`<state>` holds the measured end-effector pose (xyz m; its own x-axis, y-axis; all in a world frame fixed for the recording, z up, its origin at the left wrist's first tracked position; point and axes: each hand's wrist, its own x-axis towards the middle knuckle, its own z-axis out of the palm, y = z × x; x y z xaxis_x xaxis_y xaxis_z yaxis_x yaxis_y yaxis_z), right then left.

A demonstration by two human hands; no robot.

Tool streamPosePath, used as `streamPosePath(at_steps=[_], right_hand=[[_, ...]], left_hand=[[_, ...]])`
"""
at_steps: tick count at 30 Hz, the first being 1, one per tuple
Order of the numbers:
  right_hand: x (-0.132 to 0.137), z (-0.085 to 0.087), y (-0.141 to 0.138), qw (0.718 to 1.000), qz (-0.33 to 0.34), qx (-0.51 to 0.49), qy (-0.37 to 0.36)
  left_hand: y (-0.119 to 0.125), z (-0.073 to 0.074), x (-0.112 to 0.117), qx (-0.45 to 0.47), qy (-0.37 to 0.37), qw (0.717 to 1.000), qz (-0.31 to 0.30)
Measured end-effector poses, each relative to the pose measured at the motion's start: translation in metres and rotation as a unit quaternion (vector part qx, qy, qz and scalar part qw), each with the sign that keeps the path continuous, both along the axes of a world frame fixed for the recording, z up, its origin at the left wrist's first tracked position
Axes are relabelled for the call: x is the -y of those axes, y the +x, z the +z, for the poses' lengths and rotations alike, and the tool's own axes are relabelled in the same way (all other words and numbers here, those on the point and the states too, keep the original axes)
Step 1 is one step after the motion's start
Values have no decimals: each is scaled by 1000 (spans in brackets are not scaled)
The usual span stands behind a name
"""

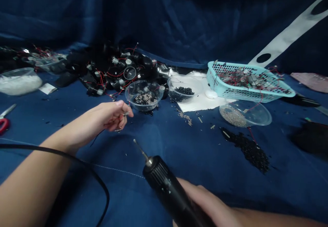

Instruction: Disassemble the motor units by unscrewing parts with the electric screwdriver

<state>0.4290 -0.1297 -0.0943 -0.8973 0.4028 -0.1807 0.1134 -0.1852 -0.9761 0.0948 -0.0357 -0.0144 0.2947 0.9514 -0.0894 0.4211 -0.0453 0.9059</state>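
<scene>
My right hand [205, 199] is wrapped round a black electric screwdriver [166, 186], whose thin metal bit points up and away to the left. Over the blue cloth, my left hand [115, 117] is closed, thumb and fingers pinched together. A small pale bit shows at its fingertips, too little to name. Just beyond that hand stands a clear round bowl [145, 105] of small black pieces and silvery screws. Beside it, a second clear bowl [180, 97] holds black pieces.
A light blue basket [238, 92] of wired parts stands at back right, near a tilted clear dish [258, 117] of screws. Black pieces [251, 151] lie heaped in front. Black round parts [123, 69] with red wires pile behind. Red-handled scissors [3, 124] lie left; a black cable [84, 165] crosses my left forearm.
</scene>
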Motion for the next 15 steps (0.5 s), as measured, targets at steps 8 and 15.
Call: streamPosePath(at_steps=[8, 15], right_hand=[[15, 14, 0, 974, -152, -106, -128], [13, 31, -5, 965, -194, -41, -171]], left_hand=[[-6, -15, -7, -203, 105, 964, -134], [18, -35, -4, -262, 236, 925, -138]])
